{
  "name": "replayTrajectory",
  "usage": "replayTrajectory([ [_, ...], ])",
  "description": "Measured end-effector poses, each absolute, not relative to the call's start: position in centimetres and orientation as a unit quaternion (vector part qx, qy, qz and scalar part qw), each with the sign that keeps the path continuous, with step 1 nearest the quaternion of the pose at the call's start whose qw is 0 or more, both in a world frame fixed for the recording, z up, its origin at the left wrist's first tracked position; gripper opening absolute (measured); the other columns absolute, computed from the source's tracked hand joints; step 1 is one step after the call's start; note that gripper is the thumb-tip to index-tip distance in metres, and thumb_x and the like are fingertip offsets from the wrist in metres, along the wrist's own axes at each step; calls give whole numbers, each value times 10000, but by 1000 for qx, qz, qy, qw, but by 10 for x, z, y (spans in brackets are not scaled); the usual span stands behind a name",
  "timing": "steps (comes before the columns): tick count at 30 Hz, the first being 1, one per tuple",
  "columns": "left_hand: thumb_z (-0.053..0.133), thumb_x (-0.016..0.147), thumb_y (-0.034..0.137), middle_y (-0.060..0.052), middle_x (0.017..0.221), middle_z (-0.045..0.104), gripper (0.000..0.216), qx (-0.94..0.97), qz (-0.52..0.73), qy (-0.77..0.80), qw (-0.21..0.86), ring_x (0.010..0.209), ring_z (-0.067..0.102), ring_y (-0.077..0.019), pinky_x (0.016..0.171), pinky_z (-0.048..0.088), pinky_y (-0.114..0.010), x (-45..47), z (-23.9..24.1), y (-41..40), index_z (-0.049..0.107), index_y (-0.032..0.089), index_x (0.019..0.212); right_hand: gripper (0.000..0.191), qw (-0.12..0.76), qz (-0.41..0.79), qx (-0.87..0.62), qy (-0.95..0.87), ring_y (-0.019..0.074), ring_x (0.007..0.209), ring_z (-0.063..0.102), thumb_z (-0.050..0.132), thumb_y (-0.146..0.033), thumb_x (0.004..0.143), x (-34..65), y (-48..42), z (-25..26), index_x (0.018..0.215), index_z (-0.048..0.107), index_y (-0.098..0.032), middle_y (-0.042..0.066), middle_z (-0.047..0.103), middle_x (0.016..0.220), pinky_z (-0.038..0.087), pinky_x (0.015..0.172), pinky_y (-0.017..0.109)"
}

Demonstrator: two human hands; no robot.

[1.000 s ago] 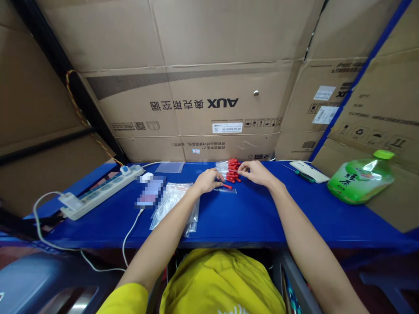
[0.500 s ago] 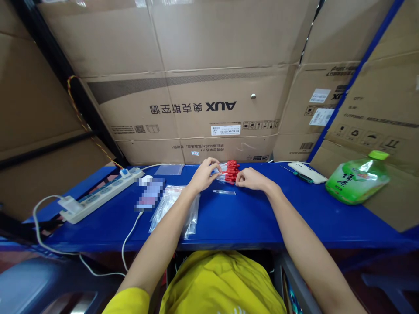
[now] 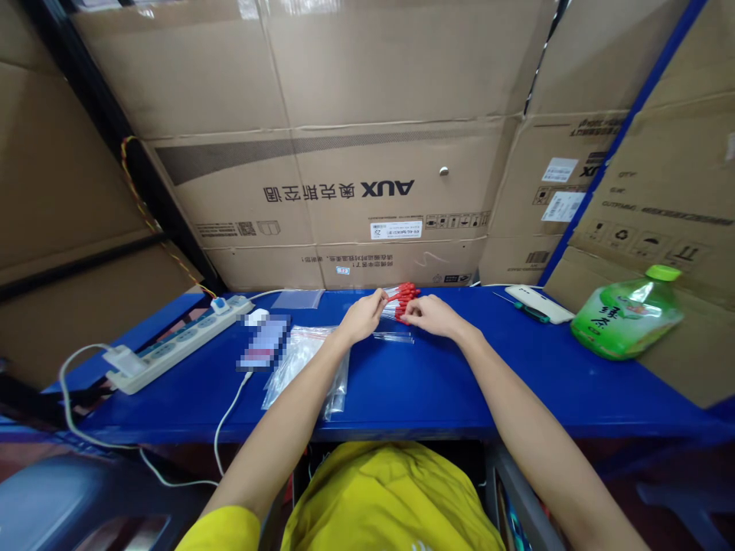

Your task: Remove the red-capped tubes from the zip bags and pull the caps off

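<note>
A bundle of thin clear sticks with red ends lies at the back of the blue table, between my hands. My left hand is closed in a pinch at the left side of the bundle, with a red-ended stick at its fingertips. On the right, my right hand has its fingers pinched together against the lower red ends; what they hold is too small to make out. Just in front of the bundle lie a few loose clear thin strips. Left of my left forearm rests a stack of clear zip bags.
A blurred-out phone and a white power strip with cables occupy the left of the blue table. At right are a green bottle on its side, a white flat object and a green-handled tool. Cardboard panels wall the back.
My left hand has come down slightly, turning at the wrist. My right hand has shifted left, onto the red ends. The loose strips are now closer to my fingers.
</note>
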State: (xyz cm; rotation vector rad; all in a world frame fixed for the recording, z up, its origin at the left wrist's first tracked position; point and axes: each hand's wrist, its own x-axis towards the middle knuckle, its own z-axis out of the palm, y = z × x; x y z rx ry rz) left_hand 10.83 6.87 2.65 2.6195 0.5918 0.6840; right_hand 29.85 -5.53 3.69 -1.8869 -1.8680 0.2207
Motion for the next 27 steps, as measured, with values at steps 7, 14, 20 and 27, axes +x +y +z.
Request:
replayTrajectory([
  [7, 346, 1072, 363, -67, 881, 713, 288, 931, 241, 193, 197, 834, 681, -226, 760, 442, -286, 111, 28, 62, 586, 206, 1051, 388, 301, -3, -681, -668, 202, 850, 694, 642, -397, 923, 280, -54, 40, 1279, 591, -250, 42, 768, 1039, 429, 686, 264],
  [14, 348, 1069, 369, -73, 838, 700, 329, 937, 218, 193, 193, 787, 672, -231, 749, 431, -287, 112, 27, 57, 620, 203, 991, 212, 231, -86, -700, -670, 244, 1003, 685, 531, -331, 981, 268, -53, 40, 1068, 685, -213, 86, 753, 1104, 444, 768, 293],
  [20, 336, 1070, 360, -109, 926, 734, 326, 951, 179, 222, 123, 873, 705, -263, 787, 459, -305, 110, 29, 56, 620, 202, 1084, 248, 190, -128, -694, -683, 243, 984, 666, 493, -350, 1004, 263, -55, 40, 1095, 669, -199, 114, 709, 1126, 432, 736, 291],
  [27, 296, 1077, 384, -145, 1044, 748, 361, 961, 157, 195, 116, 963, 721, -302, 811, 481, -335, 109, 30, 58, 598, 197, 1138, 216, 161, -126, -700, -684, 241, 969, 649, 446, -278, 1008, 258, -53, 39, 1076, 631, -188, 125, 693, 1102, 422, 712, 291],
])
